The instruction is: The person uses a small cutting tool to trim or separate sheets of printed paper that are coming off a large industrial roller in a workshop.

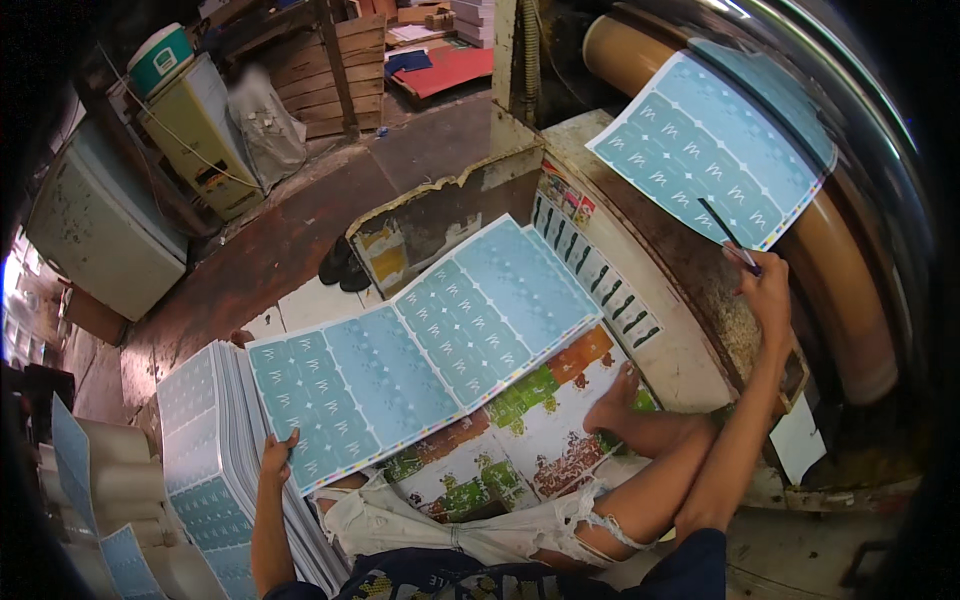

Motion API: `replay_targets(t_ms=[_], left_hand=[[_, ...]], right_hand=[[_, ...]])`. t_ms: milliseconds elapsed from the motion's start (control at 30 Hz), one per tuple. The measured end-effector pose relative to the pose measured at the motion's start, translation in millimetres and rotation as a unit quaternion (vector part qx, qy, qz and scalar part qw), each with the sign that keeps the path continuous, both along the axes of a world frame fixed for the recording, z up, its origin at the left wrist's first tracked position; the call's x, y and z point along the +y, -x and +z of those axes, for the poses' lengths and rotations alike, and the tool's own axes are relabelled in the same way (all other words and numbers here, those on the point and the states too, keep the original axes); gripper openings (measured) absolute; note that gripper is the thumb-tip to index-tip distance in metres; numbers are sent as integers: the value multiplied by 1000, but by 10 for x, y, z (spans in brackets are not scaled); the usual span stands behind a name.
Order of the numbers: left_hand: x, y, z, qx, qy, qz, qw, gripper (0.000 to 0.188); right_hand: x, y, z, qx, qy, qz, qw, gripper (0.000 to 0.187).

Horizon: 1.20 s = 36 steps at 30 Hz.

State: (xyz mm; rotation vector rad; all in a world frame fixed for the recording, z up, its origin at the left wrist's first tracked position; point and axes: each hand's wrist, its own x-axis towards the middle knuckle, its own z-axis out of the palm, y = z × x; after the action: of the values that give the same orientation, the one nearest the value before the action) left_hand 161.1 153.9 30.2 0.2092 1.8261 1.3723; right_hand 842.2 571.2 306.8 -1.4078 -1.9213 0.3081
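My left hand (pixel 278 455) is closed on the lower left edge of a long blue-and-teal printed sheet (pixel 450 330), thumb on top. The sheet lies slanted across my lap, a crease crossing its middle. At the upper right, my right hand (pixel 765 295) grips a slim tool (pixel 722 224) with a dark, narrow blade and a purple handle; its exact kind is unclear. The blade overlaps the lower edge of another blue-and-teal printed sheet (pixel 690 150), which hangs against a large brown roller (pixel 830 240).
A thick stack of printed sheets (pixel 195 400) stands left of my lap. Brown-and-green printed paper (pixel 540 435) lies beneath my bare foot. A worn metal panel (pixel 450 205) stands ahead. Dark footwear (pixel 345 265) rests beyond it. Farther left are a white cabinet (pixel 110 230) and a teal cooler (pixel 160 60).
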Motion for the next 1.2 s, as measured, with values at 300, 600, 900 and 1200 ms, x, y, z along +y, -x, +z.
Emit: replay_targets(t_ms=[300,600,900,1200], left_hand=[[718,-245,-141,-33,-3,16,999,23],[1091,-757,1117,378,23,-149,913,89],[1815,-2310,5213,473,-562,-244,632,71],[1678,-1254,6920,564,-517,-214,607,73]], right_hand=[[-111,186,358,24,43,-1,999,20],[-390,352,696,40,163,22,986,21],[-209,580,1097,-24,241,86,967,20],[-803,651,2062,-135,271,65,951,60]])
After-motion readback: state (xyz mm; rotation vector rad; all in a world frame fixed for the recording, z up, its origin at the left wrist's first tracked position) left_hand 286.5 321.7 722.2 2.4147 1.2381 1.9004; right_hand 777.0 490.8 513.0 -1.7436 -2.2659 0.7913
